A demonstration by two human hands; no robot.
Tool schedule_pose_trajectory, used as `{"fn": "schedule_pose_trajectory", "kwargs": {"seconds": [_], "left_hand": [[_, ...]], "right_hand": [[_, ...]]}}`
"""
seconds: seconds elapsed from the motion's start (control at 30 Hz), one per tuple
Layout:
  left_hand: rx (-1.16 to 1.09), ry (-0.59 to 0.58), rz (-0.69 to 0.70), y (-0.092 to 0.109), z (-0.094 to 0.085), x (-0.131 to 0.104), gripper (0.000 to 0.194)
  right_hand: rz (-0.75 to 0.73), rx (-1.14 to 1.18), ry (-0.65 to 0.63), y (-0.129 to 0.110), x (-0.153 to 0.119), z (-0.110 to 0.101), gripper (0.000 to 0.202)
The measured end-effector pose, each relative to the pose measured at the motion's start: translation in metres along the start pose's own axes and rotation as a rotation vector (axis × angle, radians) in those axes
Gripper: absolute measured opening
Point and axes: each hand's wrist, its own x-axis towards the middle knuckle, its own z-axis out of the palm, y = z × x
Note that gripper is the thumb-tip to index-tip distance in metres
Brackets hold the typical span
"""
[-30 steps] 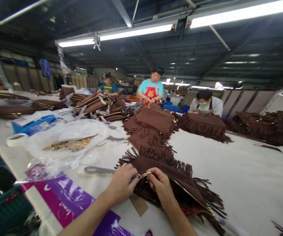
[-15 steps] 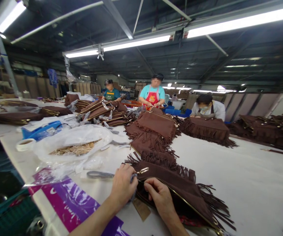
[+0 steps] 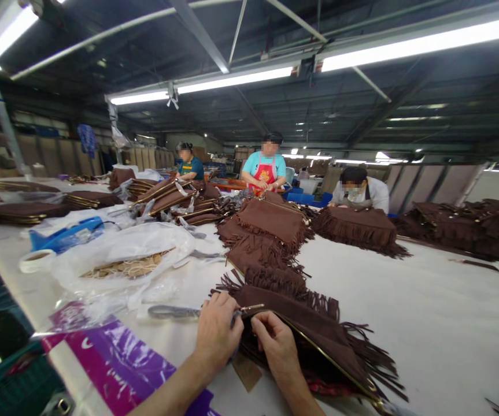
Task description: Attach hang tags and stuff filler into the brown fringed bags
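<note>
A dark brown fringed bag (image 3: 305, 323) lies on the white table with its gold zipper open, showing a dark inside and some red lining. My left hand (image 3: 220, 329) is closed at the bag's left end, around a grey-wrapped strap (image 3: 173, 312) and beside a metal clasp (image 3: 252, 309). At the zipper opening, my right hand (image 3: 275, 341) has thumb and forefinger pinched together; what they hold is too small to make out. A tan card tag (image 3: 247, 372) lies partly under the bag between my wrists.
More fringed bags (image 3: 270, 219) are stacked ahead. To the left are a plastic bag of tags (image 3: 128, 263), a tape roll (image 3: 37, 260), a blue tool (image 3: 67, 234) and purple packaging (image 3: 132, 358). Three people work across the table. A green basket (image 3: 15, 375) stands lower left.
The view has shifted slightly, so most things appear a little further left. The metal clasp by my left hand has turned and now looks thinner. Both hands keep nearly the same pose.
</note>
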Motion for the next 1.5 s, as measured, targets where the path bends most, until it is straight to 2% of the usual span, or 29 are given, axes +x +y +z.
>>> {"fn": "schedule_pose_trajectory", "kwargs": {"seconds": [0.2, 0.37, 0.47, 0.53, 0.6, 0.7, 0.77, 0.83, 0.93, 1.0, 1.1, 1.17, 1.5], "left_hand": [[-0.183, -0.021, 0.095, 0.010, -0.001, -0.004, 0.020], [-0.381, -0.024, 0.016, 0.007, 0.001, 0.007, 0.030], [-0.512, -0.046, -0.032, 0.001, 0.003, 0.022, 0.031], [-0.569, -0.067, -0.052, -0.002, 0.002, 0.030, 0.028], [-0.577, -0.075, -0.043, -0.002, 0.000, 0.036, 0.027], [-0.555, 0.002, 0.002, 0.002, -0.005, 0.037, 0.028], [-0.561, 0.041, 0.042, 0.004, -0.009, 0.035, 0.030], [-0.592, 0.009, 0.095, 0.005, -0.012, 0.032, 0.031], [-0.682, -0.090, 0.114, 0.004, -0.013, 0.027, 0.030], [-0.805, -0.175, 0.037, 0.003, -0.012, 0.023, 0.029], [-1.025, -0.334, -0.131, 0.002, -0.009, 0.017, 0.031], [-1.093, -0.395, -0.197, 0.002, -0.006, 0.014, 0.028], [-1.065, -0.340, -0.245, 0.006, -0.003, 0.010, 0.011]], "right_hand": [[0.000, 0.028, -0.037, 0.004, -0.001, 0.002, 0.037], [-0.027, 0.003, -0.050, -0.004, 0.000, 0.000, 0.030], [-0.060, -0.033, -0.004, -0.016, 0.002, -0.008, 0.025], [-0.022, 0.043, -0.010, -0.024, 0.003, -0.014, 0.027], [0.066, 0.213, -0.052, -0.030, 0.004, -0.019, 0.029], [0.173, 0.450, -0.090, -0.032, 0.005, -0.024, 0.034], [0.190, 0.492, -0.107, -0.033, 0.006, -0.025, 0.037], [0.119, 0.400, -0.145, -0.034, 0.007, -0.024, 0.036], [-0.075, 0.139, -0.158, -0.036, 0.009, -0.023, 0.022], [-0.122, 0.053, -0.134, -0.037, 0.009, -0.022, 0.023], [-0.079, 0.055, -0.119, -0.037, 0.008, -0.022, 0.028], [-0.059, 0.051, -0.113, -0.037, 0.007, -0.022, 0.031], [0.017, 0.042, -0.112, -0.038, 0.006, -0.023, 0.038]]}}
